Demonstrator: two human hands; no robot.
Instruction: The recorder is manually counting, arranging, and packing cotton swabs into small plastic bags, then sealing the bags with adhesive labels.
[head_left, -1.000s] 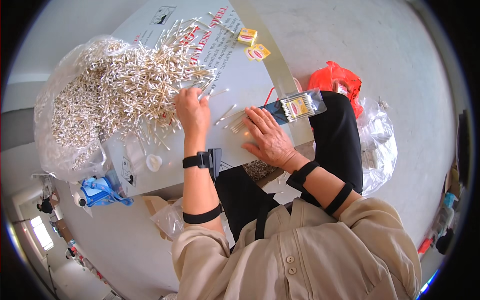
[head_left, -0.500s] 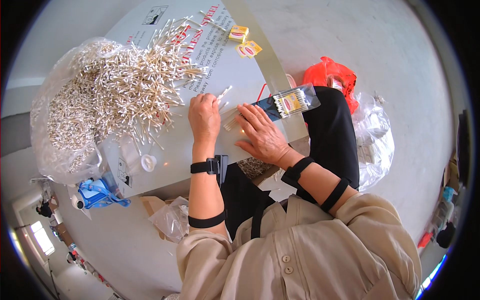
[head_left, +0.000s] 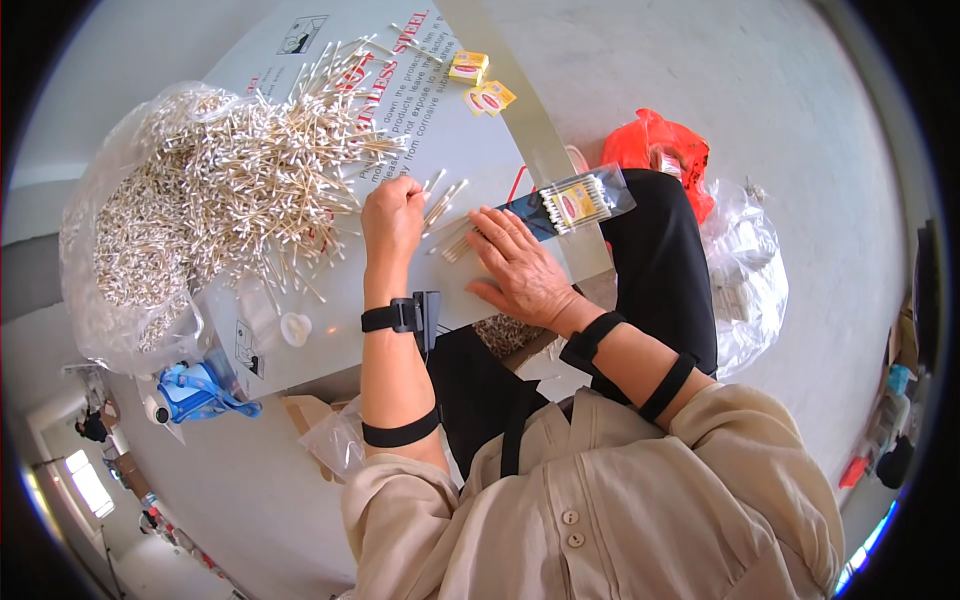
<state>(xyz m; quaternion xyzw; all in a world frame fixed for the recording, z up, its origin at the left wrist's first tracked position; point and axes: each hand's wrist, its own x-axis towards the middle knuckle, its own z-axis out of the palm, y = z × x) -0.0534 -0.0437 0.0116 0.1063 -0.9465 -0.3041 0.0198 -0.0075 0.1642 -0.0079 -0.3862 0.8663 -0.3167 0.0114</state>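
Observation:
My left hand (head_left: pixel 393 228) is closed, its fingers curled over the table beside a few loose cotton swabs (head_left: pixel 444 204). Whether a swab is pinched in those fingers is hidden. Flat on the table lies my right hand (head_left: pixel 520 265), fingers stretched out over a small row of swabs (head_left: pixel 457 248) whose ends poke out to the left. Beyond its fingertips is a clear packet of swabs (head_left: pixel 580 202) with a yellow card, on a dark strip near the table's right edge. A huge heap of cotton swabs (head_left: pixel 270 170) spills from a clear plastic bag (head_left: pixel 85 270) on the left.
Small yellow cards (head_left: pixel 468 67) sit at the far edge of the metal table (head_left: pixel 330 340). Near the heap stands a small whitish round cap (head_left: pixel 295 328). A blue bottle (head_left: pixel 190 392) hangs by the table's left corner. Red (head_left: pixel 650 145) and clear bags (head_left: pixel 740 270) lie right of my leg.
My left hand has moved a little left and nearer the heap, uncovering more of the loose swabs. My right hand has stayed flat in place.

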